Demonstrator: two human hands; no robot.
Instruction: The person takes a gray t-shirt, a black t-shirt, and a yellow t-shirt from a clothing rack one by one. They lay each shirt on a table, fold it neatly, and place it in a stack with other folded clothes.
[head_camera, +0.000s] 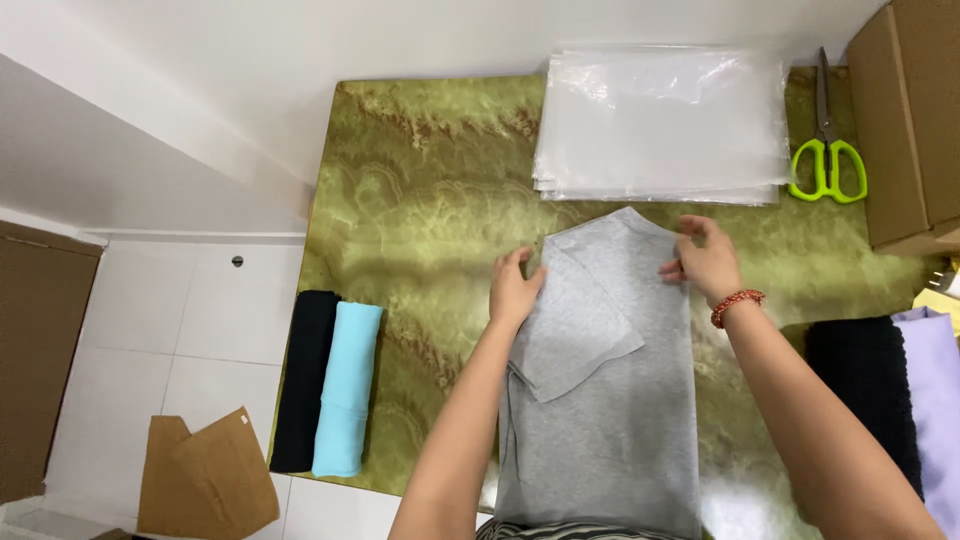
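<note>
A: Where's the grey t-shirt (610, 400)?

B: Flat on the green marbled table (430, 180), right under both hands, partly folded w/ a sleeve turned in across the middle.

A: Left hand (513, 288)?

B: Fingers spread, palm pressing down on the shirt's left edge near the shoulder.

A: Right hand (706, 260)?

B: Fingers curled, pinching the shirt's right shoulder edge. Red bead bracelet (737, 304) on that wrist.

A: What's around?

B: Stack of clear plastic bags (660, 125) just beyond the hands. Green-handled scissors (827, 150) beyond the right hand, next to a cardboard box (910, 120). Black folded cloth (865, 390) and a lilac one (935, 400) right of the right arm. Left of the left arm, well apart: a black roll (305, 380) touching a light blue roll (347, 390).
</note>
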